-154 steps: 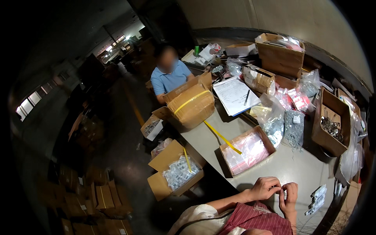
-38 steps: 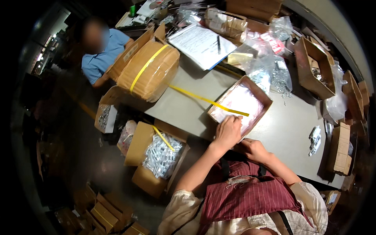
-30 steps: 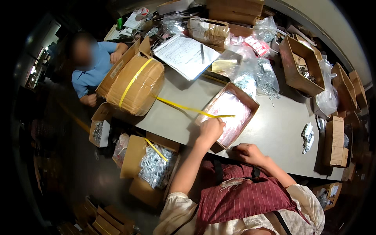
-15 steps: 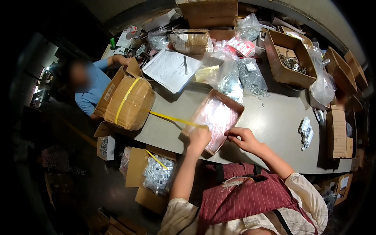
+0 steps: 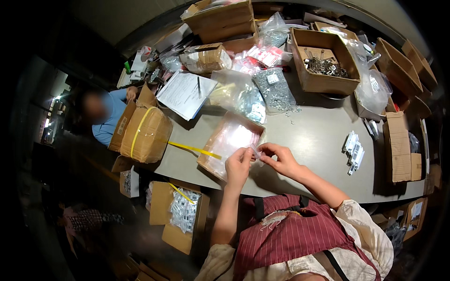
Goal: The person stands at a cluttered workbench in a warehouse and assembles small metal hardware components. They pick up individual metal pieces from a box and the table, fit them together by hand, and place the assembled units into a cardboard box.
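A small clear plastic bag (image 5: 255, 151) is pinched between the fingertips of both my hands, just off the right side of an open shallow carton (image 5: 206, 161). My left hand (image 5: 239, 165) grips its left side, and my right hand (image 5: 282, 161) has thumb and finger on its right side. Inside the carton lies a stack of clear plastic bags (image 5: 229, 140), shiny under the light. A yellow strap (image 5: 192, 148) reaches from a taped brown box (image 5: 149, 133) over the carton's left rim, its end near my left hand.
White and grey parts (image 5: 354, 152) lie on the table at right. Farther back are a bag of screws (image 5: 274, 89), a carton of metal pieces (image 5: 323, 58) and papers with a pen (image 5: 185, 93). Below the table edge sits a box of packed parts (image 5: 183, 210). A person in blue (image 5: 110, 117) is at left.
My hands have come together at the carton's right side, and a small plastic bag now shows between them. My left hand is now apart from the strap's end. The whole view has shifted.
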Demonstrator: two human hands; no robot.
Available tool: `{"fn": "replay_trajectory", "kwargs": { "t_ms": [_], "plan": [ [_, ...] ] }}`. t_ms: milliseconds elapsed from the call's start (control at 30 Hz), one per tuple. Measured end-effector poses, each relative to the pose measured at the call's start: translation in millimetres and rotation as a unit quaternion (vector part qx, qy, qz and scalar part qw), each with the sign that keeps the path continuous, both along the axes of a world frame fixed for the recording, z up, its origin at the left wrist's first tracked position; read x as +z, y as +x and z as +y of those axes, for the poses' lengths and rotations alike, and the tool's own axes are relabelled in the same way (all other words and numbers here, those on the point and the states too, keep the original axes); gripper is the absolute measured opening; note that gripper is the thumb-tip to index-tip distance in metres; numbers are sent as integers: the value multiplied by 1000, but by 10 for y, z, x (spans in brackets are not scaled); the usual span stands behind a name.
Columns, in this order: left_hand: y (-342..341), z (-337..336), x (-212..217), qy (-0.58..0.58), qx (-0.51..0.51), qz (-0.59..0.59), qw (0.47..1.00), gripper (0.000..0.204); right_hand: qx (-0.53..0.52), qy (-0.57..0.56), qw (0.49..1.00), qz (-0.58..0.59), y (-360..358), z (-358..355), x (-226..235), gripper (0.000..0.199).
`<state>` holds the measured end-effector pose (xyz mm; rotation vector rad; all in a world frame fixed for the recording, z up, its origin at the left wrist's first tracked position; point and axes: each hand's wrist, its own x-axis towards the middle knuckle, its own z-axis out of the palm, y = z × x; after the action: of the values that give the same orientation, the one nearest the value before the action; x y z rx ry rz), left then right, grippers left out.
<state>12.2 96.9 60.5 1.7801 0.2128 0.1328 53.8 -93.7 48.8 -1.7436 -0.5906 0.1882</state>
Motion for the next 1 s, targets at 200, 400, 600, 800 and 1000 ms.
{"fn": "replay_trajectory", "kwargs": {
  "t_ms": [200, 400, 600, 800, 1000],
  "plan": [
    [191, -255, 234, 70, -40, -60, 995, 27, -6, 37, 996, 86, 97, -684, -6, 21],
    [257, -783, 404, 99, -230, 43, 967, 22, -46, 51, 996, 49, 42, -980, 74, 23],
    [128, -987, -25, -1, -261, 90, 961, 19, -124, 129, 971, 157, -203, -1000, -189, 23],
    [73, -823, -126, 148, -225, -58, 961, 20, -35, 207, 947, 244, -430, -998, -221, 30],
    [54, -708, -61, -38, -191, 99, 976, 21, -22, 209, 930, 300, -678, -927, -379, 33]
  ]
}}
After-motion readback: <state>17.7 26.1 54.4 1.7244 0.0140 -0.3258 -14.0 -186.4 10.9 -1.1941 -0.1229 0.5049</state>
